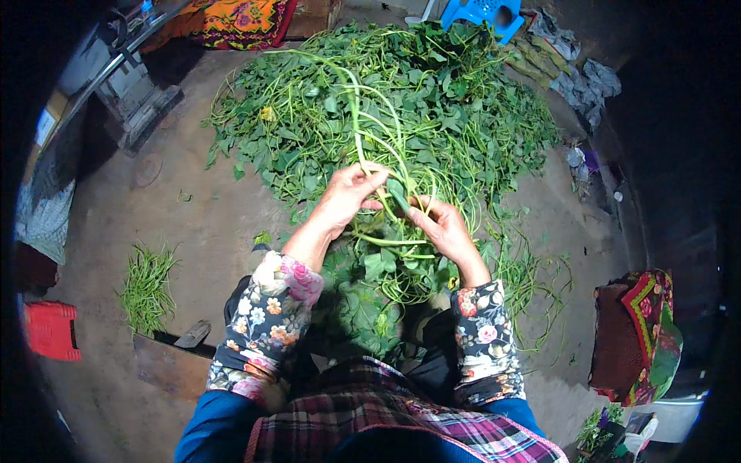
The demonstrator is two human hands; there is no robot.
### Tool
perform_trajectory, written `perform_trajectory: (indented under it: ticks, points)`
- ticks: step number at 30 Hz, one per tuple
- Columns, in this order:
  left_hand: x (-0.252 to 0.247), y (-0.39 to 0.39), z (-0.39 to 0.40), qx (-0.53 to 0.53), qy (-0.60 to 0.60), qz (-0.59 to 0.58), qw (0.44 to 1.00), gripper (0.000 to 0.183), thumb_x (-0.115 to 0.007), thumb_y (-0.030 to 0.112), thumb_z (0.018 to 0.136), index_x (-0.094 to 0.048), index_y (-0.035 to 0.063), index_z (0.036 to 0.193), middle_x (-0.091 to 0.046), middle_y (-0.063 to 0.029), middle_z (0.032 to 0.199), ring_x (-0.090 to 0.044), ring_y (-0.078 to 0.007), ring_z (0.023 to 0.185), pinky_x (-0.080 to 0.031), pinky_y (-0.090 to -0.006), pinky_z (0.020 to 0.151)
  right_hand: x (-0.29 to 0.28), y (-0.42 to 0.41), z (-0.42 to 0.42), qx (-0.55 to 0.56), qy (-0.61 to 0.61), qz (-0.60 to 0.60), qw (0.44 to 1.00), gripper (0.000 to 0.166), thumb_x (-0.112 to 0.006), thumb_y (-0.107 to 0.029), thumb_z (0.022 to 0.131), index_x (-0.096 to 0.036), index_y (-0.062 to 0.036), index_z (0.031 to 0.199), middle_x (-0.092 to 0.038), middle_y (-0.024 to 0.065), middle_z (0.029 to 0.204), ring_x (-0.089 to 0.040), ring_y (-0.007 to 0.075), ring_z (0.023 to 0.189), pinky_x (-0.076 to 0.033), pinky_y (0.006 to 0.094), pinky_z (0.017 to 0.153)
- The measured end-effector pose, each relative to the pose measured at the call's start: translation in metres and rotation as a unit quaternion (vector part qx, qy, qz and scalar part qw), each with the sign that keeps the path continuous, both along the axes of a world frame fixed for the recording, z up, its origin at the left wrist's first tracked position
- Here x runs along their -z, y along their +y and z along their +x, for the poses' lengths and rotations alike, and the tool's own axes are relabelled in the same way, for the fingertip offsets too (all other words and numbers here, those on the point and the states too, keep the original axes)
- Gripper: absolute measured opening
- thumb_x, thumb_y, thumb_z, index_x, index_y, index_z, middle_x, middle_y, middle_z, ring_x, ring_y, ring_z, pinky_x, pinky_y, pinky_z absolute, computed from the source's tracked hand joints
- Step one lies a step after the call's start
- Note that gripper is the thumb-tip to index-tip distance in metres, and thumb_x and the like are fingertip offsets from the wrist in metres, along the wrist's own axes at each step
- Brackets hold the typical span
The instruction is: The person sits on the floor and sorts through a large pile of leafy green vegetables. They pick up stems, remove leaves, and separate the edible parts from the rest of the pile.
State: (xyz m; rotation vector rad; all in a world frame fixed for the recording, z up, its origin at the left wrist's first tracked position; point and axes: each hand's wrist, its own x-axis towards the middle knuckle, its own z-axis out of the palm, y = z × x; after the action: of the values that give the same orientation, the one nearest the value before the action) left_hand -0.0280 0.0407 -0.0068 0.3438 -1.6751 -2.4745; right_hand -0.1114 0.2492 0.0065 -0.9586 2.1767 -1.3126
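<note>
My left hand [353, 194] is closed on a long, pale green vine stem [356, 116] that arches up and away over the leaves. Close by on the right, my right hand [440, 226] pinches a green leaf [397, 194] and thin stalks between thumb and fingers. Beyond both hands a large heap of leafy green vines [463, 121] spreads on the floor. More leaves and stems [379, 307] lie below my hands, between my knees. Loose stripped-looking vines [538, 289] trail on the floor to the right.
A small bundle of green stalks [149, 286] lies on the left floor, beside a wooden box [171, 367]. A red plastic stool [52, 331] is at the far left. A blue plastic stool [477, 14] stands behind the heap, near crumpled sheeting [593, 81]. A cloth-draped brown object [619, 341] is at right.
</note>
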Motion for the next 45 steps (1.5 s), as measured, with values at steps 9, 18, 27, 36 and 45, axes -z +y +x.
perform_trajectory:
  ticks: [9,18,27,36,45]
  points:
    - [0.004,-0.038,0.002,-0.244,0.068,0.099,0.962,0.023,-0.065,0.02,0.095,-0.064,0.0023,0.11,-0.063,-0.003,0.092,-0.064,-0.0132,0.083,-0.06,-0.0306,0.073,0.022,0.027,-0.025,0.009,0.192,0.215,0.958,0.034,-0.063,-0.031,0.089,-0.067,-0.0021,0.106,-0.068,0.0202,0.099,-0.065,0.039,0.091,-0.051,0.0441,0.081]
    - [-0.007,-0.042,0.007,-0.324,0.103,-0.058,0.939,0.033,-0.065,0.016,0.095,-0.059,0.0014,0.123,-0.062,-0.0039,0.084,-0.064,-0.0099,0.07,-0.057,-0.0237,0.058,-0.005,0.001,-0.016,0.135,0.26,0.056,0.955,0.024,-0.059,-0.015,0.091,-0.064,-0.002,0.11,-0.069,0.0178,0.102,-0.068,0.0351,0.088,-0.053,0.04,0.078]
    - [-0.006,0.004,0.01,-0.172,-0.019,-0.463,0.869,0.027,-0.071,0.014,0.085,-0.061,-0.0007,0.105,-0.063,-0.0126,0.071,-0.065,-0.0262,0.06,-0.053,-0.0383,0.055,-0.032,-0.034,0.019,0.075,0.144,-0.102,0.981,0.035,-0.065,-0.015,0.091,-0.058,-0.0021,0.123,-0.069,0.0133,0.105,-0.069,0.0225,0.091,-0.054,0.032,0.082]
    - [0.004,0.071,0.015,-0.002,0.033,-0.557,0.83,0.032,-0.068,0.018,0.084,-0.052,-0.0004,0.104,-0.059,-0.0229,0.099,-0.061,-0.0443,0.088,-0.05,-0.0511,0.075,-0.006,-0.021,0.0,0.153,-0.015,-0.172,0.973,0.017,-0.061,-0.005,0.092,-0.059,-0.0004,0.108,-0.067,0.0041,0.083,-0.062,0.0101,0.072,-0.051,0.0261,0.066]
    - [-0.004,0.075,0.025,0.013,0.101,-0.601,0.793,0.033,-0.066,0.021,0.088,-0.054,-0.0001,0.111,-0.062,-0.0188,0.098,-0.065,-0.0373,0.089,-0.052,-0.0462,0.073,-0.015,-0.021,0.007,0.158,0.106,-0.118,0.975,0.02,-0.063,-0.01,0.093,-0.068,0.0008,0.109,-0.066,0.006,0.088,-0.06,0.0128,0.072,-0.048,0.0274,0.065]
